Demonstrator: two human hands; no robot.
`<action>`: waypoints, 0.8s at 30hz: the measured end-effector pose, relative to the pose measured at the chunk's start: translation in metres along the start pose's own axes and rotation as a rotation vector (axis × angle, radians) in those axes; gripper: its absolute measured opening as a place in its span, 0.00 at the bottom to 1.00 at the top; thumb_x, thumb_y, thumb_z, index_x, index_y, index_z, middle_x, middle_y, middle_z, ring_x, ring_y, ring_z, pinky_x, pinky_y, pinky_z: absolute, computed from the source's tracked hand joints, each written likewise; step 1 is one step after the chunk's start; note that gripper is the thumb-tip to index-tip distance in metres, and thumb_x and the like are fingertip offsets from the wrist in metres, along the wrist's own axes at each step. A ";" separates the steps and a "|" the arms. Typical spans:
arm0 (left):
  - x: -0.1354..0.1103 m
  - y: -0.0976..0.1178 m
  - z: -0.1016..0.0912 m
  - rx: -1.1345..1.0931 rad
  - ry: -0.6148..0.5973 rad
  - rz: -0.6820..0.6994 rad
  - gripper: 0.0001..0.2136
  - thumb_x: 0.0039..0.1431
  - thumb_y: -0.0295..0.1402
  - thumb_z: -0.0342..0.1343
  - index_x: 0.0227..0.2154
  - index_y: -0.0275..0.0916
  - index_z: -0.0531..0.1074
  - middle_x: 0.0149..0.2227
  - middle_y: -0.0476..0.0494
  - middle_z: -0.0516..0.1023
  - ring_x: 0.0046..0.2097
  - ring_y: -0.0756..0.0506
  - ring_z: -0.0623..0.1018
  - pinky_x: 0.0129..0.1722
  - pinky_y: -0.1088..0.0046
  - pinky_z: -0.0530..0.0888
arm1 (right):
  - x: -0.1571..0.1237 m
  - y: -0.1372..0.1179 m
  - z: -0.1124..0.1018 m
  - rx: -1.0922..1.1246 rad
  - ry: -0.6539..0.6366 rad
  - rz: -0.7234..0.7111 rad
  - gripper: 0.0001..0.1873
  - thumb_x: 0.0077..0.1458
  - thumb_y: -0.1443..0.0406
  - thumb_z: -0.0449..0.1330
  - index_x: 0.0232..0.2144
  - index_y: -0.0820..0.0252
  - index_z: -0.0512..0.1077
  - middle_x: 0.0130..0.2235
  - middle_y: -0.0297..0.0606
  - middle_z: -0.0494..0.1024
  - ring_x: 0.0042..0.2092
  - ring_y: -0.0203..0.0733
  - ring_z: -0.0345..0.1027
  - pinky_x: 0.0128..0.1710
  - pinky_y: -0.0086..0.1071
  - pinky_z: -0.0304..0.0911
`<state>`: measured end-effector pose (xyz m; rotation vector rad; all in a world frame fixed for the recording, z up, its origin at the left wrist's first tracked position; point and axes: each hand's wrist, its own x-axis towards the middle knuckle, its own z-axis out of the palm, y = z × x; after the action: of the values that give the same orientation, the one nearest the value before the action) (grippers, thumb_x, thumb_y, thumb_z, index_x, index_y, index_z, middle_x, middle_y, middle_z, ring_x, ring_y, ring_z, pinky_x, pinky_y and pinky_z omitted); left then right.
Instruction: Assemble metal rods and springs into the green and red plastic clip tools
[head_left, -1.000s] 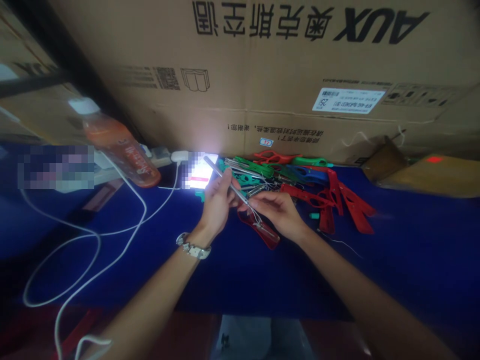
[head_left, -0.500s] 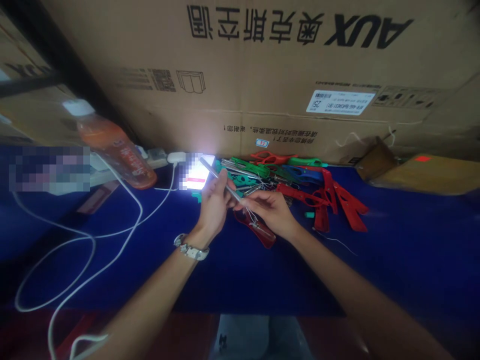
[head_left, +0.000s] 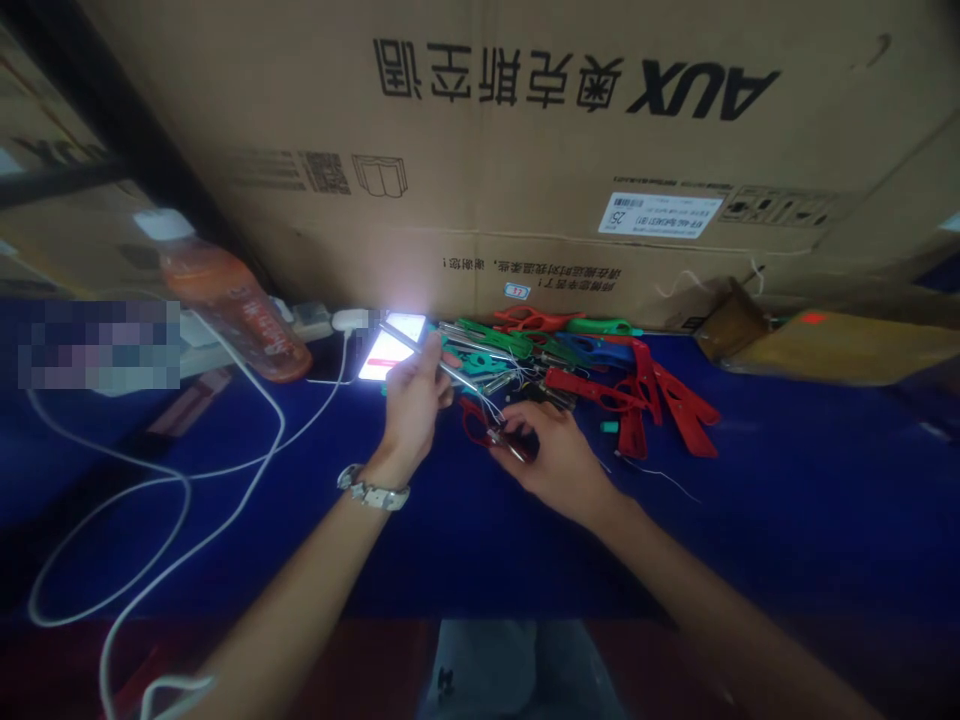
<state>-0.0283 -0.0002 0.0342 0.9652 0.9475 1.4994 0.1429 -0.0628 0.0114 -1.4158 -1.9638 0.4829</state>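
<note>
My left hand, a watch on its wrist, is closed on a thin metal rod that slants up to the left. My right hand lies lower on the blue cloth, its fingers curled on a red-handled tool with a thin wire running from it up to the rod. Just behind both hands is a pile of red, green and blue handled tools.
A lit phone lies on the cloth beside a power strip with white cables looping left. An orange drink bottle leans at the left. A large cardboard box forms the back wall; wooden pieces sit right.
My right hand has dropped down and away from the rod to the red-handled tool on the cloth. My left hand has kept hold of the rod, shifting slightly left.
</note>
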 end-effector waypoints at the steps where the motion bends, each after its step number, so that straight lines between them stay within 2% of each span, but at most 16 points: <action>1: 0.000 0.000 0.000 0.000 0.002 -0.003 0.21 0.56 0.50 0.63 0.20 0.37 0.72 0.14 0.58 0.51 0.17 0.55 0.54 0.17 0.76 0.55 | 0.000 0.001 0.002 0.028 0.000 0.020 0.12 0.53 0.66 0.64 0.41 0.54 0.72 0.36 0.35 0.80 0.40 0.45 0.71 0.45 0.41 0.62; 4: -0.001 0.001 0.001 -0.007 0.003 -0.010 0.21 0.56 0.50 0.63 0.20 0.37 0.71 0.14 0.58 0.51 0.17 0.55 0.53 0.17 0.76 0.55 | 0.003 0.002 0.004 0.068 -0.009 0.067 0.16 0.53 0.68 0.63 0.45 0.55 0.71 0.36 0.35 0.80 0.39 0.43 0.71 0.44 0.40 0.62; 7: -0.001 0.001 0.001 -0.018 -0.009 -0.010 0.21 0.56 0.49 0.63 0.20 0.37 0.71 0.15 0.58 0.51 0.17 0.55 0.53 0.17 0.76 0.55 | 0.009 -0.003 0.004 -0.047 -0.031 0.068 0.20 0.48 0.64 0.68 0.45 0.55 0.72 0.36 0.35 0.80 0.39 0.45 0.70 0.44 0.41 0.60; 9: -0.002 0.001 0.001 -0.023 -0.011 -0.010 0.21 0.56 0.49 0.63 0.21 0.37 0.71 0.15 0.58 0.51 0.17 0.55 0.54 0.17 0.77 0.55 | 0.013 -0.007 0.005 -0.116 -0.041 0.061 0.14 0.47 0.61 0.70 0.37 0.55 0.74 0.34 0.35 0.79 0.38 0.45 0.69 0.42 0.40 0.60; 12: -0.001 0.001 0.001 -0.024 -0.003 -0.019 0.21 0.57 0.49 0.63 0.21 0.37 0.71 0.15 0.58 0.50 0.17 0.55 0.53 0.17 0.78 0.56 | 0.020 -0.012 0.006 -0.124 -0.033 0.052 0.04 0.51 0.66 0.66 0.28 0.57 0.73 0.31 0.35 0.78 0.36 0.43 0.69 0.40 0.38 0.60; 16: 0.000 0.004 0.001 -0.026 0.004 -0.025 0.21 0.57 0.50 0.62 0.21 0.36 0.71 0.14 0.59 0.49 0.17 0.56 0.52 0.16 0.78 0.55 | 0.024 -0.011 0.003 0.049 -0.032 0.028 0.03 0.52 0.69 0.62 0.29 0.57 0.75 0.29 0.35 0.78 0.34 0.42 0.71 0.39 0.36 0.63; 20: 0.000 0.009 0.000 -0.036 0.020 -0.029 0.21 0.57 0.49 0.62 0.20 0.37 0.71 0.14 0.59 0.48 0.17 0.55 0.52 0.16 0.77 0.55 | 0.024 -0.007 -0.003 0.333 -0.149 0.032 0.04 0.57 0.66 0.60 0.32 0.57 0.76 0.31 0.34 0.80 0.33 0.40 0.72 0.36 0.33 0.65; 24: 0.000 0.011 0.000 -0.038 0.017 -0.030 0.21 0.57 0.49 0.62 0.20 0.37 0.71 0.14 0.59 0.47 0.17 0.55 0.52 0.16 0.77 0.55 | 0.025 -0.003 -0.007 0.414 -0.201 0.057 0.06 0.56 0.63 0.61 0.34 0.57 0.77 0.31 0.34 0.79 0.33 0.39 0.71 0.35 0.32 0.64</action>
<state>-0.0324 -0.0018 0.0439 0.9085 0.9382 1.4979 0.1405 -0.0409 0.0259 -1.1950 -1.8381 1.0270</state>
